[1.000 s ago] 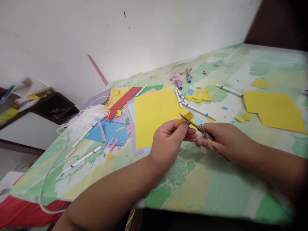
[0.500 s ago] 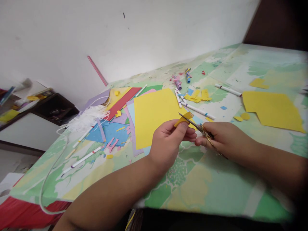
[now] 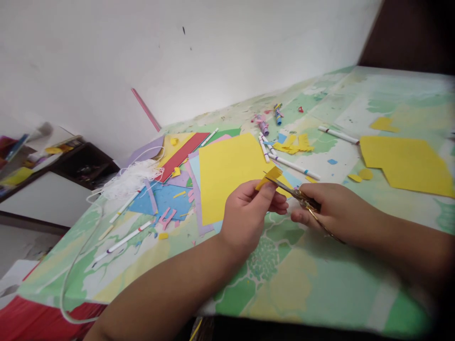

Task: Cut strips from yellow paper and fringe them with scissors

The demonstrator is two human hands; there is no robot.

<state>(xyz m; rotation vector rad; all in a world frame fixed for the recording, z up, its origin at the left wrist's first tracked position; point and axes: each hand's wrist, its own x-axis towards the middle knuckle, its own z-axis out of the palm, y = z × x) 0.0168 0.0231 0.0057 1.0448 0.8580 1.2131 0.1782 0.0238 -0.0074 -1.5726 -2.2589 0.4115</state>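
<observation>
Head camera is looking down on two bare hands meeting over a flower-patterned surface (image 3: pixel 320 279), and the left hand (image 3: pixel 249 210) is pinching a small yellow strip (image 3: pixel 269 177) between thumb and fingers, holding it up off the surface. Its far end is showing a fringe of fine slits! Over on the other side, the right hand (image 3: pixel 330 208) is gripping gold-handled scissors (image 3: pixel 302 195), fingers closing around the handles, and the blades are lying right across the strip; whether they are biting into it, nobody can tell from this angle.

Just behind the left hand, a large yellow sheet (image 3: pixel 227 177) is resting on top of purple and light blue paper. Beyond it, white markers (image 3: pixel 295 166) are lying in a loose cluster, with yellow scraps (image 3: pixel 293 143) sitting near them. Further back, a purple roll (image 3: pixel 263 127) and a blue roll (image 3: pixel 278 117) are standing close together. To the right, a notched yellow sheet (image 3: pixel 408 163) is lying flat, and over on the left a tangle of white cord (image 3: pixel 130 180) is sprawling beside a red strip (image 3: pixel 185 156) and a blue sheet (image 3: pixel 177 195).
</observation>
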